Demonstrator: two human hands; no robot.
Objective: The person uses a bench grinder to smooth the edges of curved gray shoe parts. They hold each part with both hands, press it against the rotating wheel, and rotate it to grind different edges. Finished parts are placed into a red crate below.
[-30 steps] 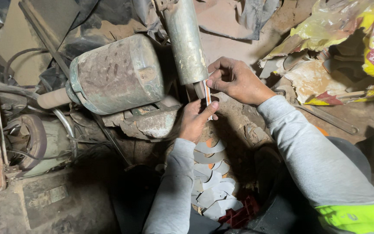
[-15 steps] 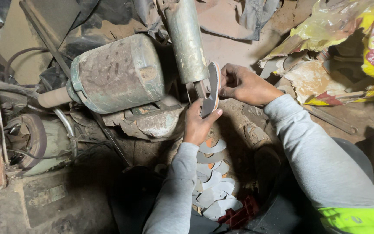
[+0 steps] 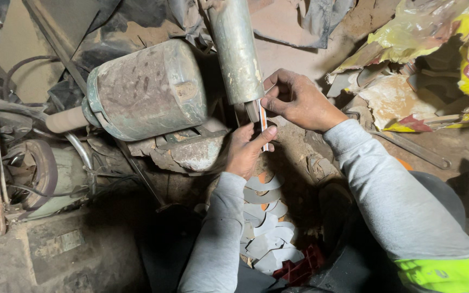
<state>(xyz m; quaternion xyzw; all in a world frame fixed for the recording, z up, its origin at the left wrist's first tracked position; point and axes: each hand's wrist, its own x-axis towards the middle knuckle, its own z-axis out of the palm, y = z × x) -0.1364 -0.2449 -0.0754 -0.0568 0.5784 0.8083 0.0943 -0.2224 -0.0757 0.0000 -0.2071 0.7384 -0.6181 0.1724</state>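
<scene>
My left hand (image 3: pixel 247 150) and my right hand (image 3: pixel 295 99) both pinch a thin curved metal piece (image 3: pixel 263 120), held edge-on just under the tip of a grey metal cylinder (image 3: pixel 235 51). The piece shows a white and orange edge. My right hand grips its top, my left thumb and fingers its lower end. Below my hands lies a pile of similar grey curved cut pieces (image 3: pixel 267 233), some with orange faces. Both arms wear grey sleeves.
A rusty drum-shaped motor housing (image 3: pixel 147 89) sits left of the cylinder, with a shaft, belts and cables further left. Yellow plastic bags and crumpled wrappers (image 3: pixel 435 49) lie at the upper right. A metal bar (image 3: pixel 413 149) rests on the dirt floor at right.
Half a second ago the piece was turned flat-side toward me beside the cylinder tip. Now it is turned edge-on again and my right hand has closed in on its top.
</scene>
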